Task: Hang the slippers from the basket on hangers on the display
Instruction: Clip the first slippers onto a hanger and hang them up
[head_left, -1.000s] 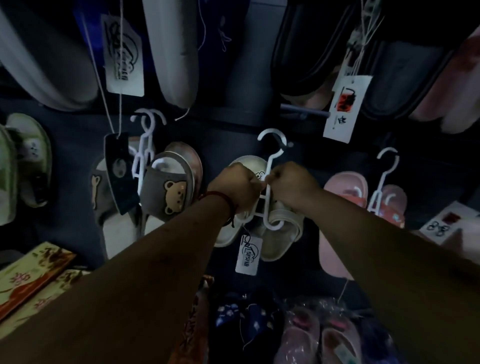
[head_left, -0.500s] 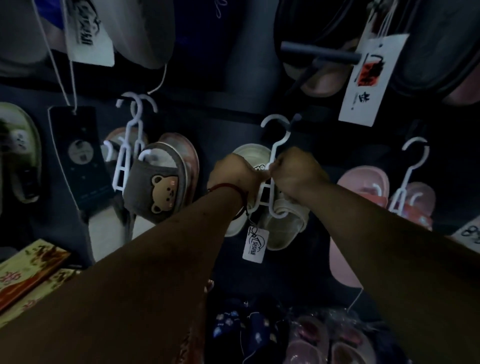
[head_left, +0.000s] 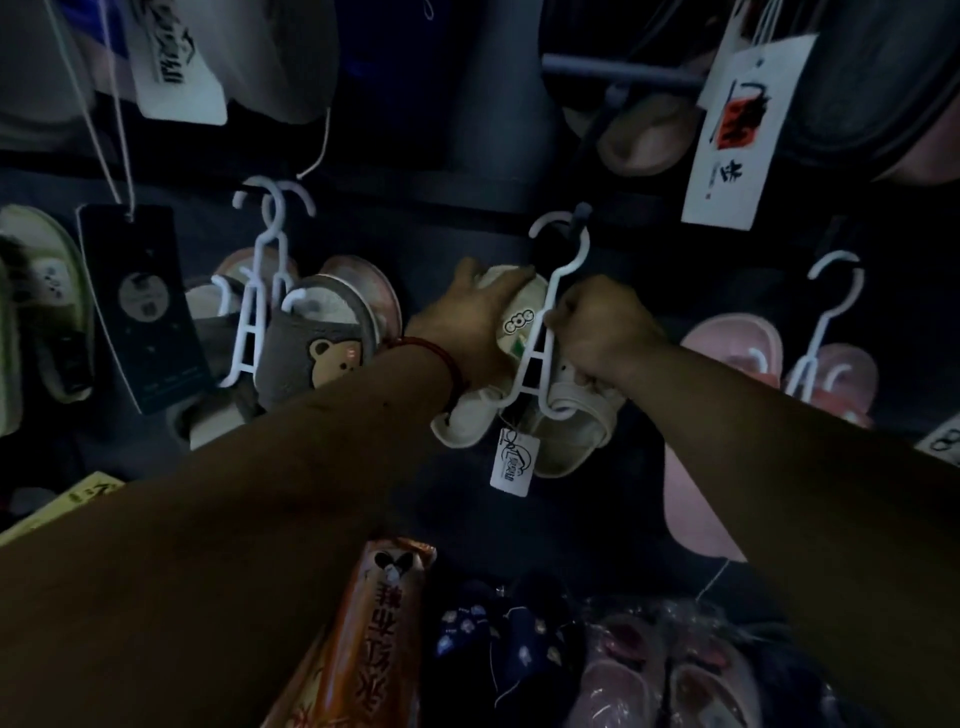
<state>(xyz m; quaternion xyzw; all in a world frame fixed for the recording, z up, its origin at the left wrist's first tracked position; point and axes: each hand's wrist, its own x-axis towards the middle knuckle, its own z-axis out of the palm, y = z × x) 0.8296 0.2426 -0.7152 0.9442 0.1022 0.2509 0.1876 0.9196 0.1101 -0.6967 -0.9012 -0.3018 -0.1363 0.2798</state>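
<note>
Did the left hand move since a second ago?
Yes. The left hand slid leftward, away from the white hanger hooked on its peg, onto the cream slipper.

Cream slippers (head_left: 558, 441) on white hanger (head_left: 550, 317), hooked over dark peg (head_left: 581, 213)

Inside a dim footwear shop: paired slippers (head_left: 317, 358) hang on white plastic hangers (head_left: 260, 291) from pegs (head_left: 582, 213) along a dark display wall (head_left: 457, 234) across the middle of the frame. Printed tags (head_left: 743, 130) dangle on strings at upper left and upper right. Bagged slippers (head_left: 649, 686) lie heaped at lower right.
</note>
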